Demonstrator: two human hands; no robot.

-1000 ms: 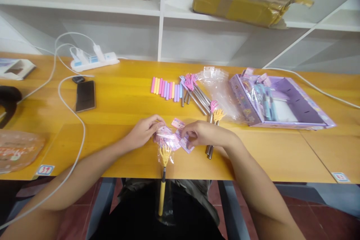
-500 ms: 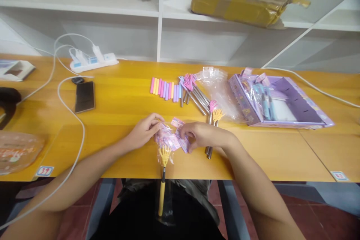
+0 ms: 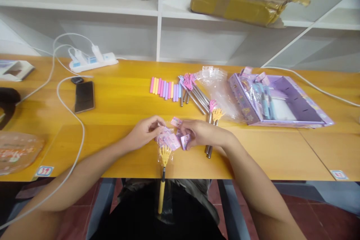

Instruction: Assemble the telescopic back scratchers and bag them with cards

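Observation:
My left hand (image 3: 147,132) pinches the top of a clear plastic bag, beside pink and purple printed cards (image 3: 171,141). In the bag is a yellow hand-shaped scratcher (image 3: 164,155) with a yellow handle, hanging past the table's front edge. My right hand (image 3: 194,134) is closed on a small printed card (image 3: 185,141), just right of the bag. Another pink card (image 3: 176,121) lies above, between the hands. Right of my right hand are metal rods with a pink and an orange scratcher head (image 3: 217,114), partly hidden by my forearm.
Coloured tubes (image 3: 165,89), more metal scratchers (image 3: 194,88) and clear bags (image 3: 221,90) lie behind my hands. A purple box (image 3: 289,123) stands right. At left are a phone (image 3: 84,96), a power strip (image 3: 94,63) and a looping white cable (image 3: 81,127).
The card at my right hand has turned and is now folded or tilted upright. My right hand's fingers have drawn in slightly. My left hand and the bagged scratcher have barely moved.

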